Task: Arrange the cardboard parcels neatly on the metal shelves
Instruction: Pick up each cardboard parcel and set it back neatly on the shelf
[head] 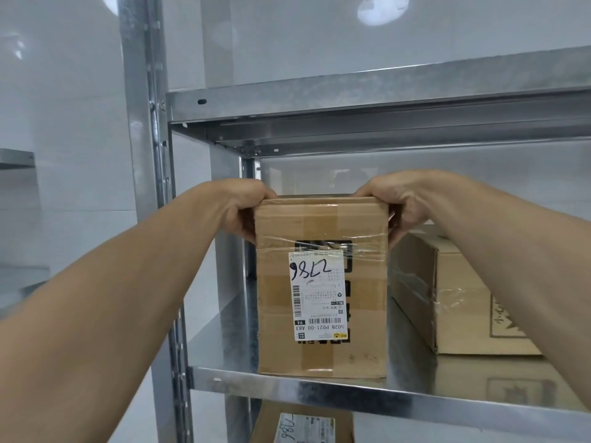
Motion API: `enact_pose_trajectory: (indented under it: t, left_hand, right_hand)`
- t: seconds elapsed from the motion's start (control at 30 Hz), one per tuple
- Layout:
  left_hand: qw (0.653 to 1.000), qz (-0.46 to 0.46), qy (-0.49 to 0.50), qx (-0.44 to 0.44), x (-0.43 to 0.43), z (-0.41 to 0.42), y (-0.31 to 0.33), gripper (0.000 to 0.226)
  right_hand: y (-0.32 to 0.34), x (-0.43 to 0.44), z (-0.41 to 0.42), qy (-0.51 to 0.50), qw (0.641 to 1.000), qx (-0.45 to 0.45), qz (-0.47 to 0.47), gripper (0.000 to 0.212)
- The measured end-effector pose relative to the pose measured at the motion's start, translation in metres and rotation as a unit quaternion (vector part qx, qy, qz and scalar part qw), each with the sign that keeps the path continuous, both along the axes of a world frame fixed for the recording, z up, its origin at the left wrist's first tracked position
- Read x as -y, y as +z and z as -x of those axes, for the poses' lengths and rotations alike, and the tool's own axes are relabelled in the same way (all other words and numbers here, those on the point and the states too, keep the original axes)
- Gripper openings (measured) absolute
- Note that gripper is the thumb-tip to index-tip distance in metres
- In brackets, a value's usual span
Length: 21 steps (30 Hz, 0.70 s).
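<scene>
A taped cardboard parcel (321,282) with a white shipping label stands upright at the left front of the middle metal shelf (319,390). My left hand (246,207) grips its top left corner, fingers curled over the edge. My right hand (399,206) grips the top right corner the same way. A second, lower cardboard parcel (447,298) lies on the same shelf just to the right, partly hidden by my right forearm.
The shelf's left upright post (150,187) stands close to the parcel. An upper metal shelf (351,100) spans above. Another labelled parcel (303,426) shows on the shelf below. A white wall lies behind.
</scene>
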<state>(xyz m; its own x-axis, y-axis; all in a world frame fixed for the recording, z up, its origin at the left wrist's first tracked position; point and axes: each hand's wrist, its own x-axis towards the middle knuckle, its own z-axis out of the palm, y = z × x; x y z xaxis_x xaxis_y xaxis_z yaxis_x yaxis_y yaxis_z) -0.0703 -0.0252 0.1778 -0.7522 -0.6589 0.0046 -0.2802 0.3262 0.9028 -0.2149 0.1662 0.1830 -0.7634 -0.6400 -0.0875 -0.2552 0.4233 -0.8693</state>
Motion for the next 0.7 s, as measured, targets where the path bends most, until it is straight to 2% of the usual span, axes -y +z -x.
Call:
enact_pose_trajectory:
  t: [0.07,0.2,0.5,0.6,0.7]
  left_hand:
    - [1.0,0.002,0.0,0.001,0.001,0.001,0.0,0.02]
    - [1.0,0.004,0.0,0.002,0.001,0.001,0.001,0.019]
    - [1.0,-0.019,-0.001,-0.017,-0.009,-0.005,-0.003,0.014]
    - [0.998,-0.047,-0.004,-0.044,-0.012,-0.009,-0.006,0.014]
    - [0.99,-0.096,0.007,-0.099,-0.007,-0.012,-0.017,0.026]
  right_hand:
    - [0.002,0.0,-0.001,0.004,1.0,-0.01,-0.003,0.015]
    - [0.003,0.0,-0.004,0.008,1.0,-0.021,-0.012,0.013]
    - [-0.002,-0.001,-0.005,0.004,1.0,-0.016,-0.009,0.026]
    - [-0.004,-0.004,-0.005,-0.005,1.0,-0.001,0.004,0.034]
    - [-0.007,-0.007,-0.004,-0.013,1.0,0.003,0.024,0.029]
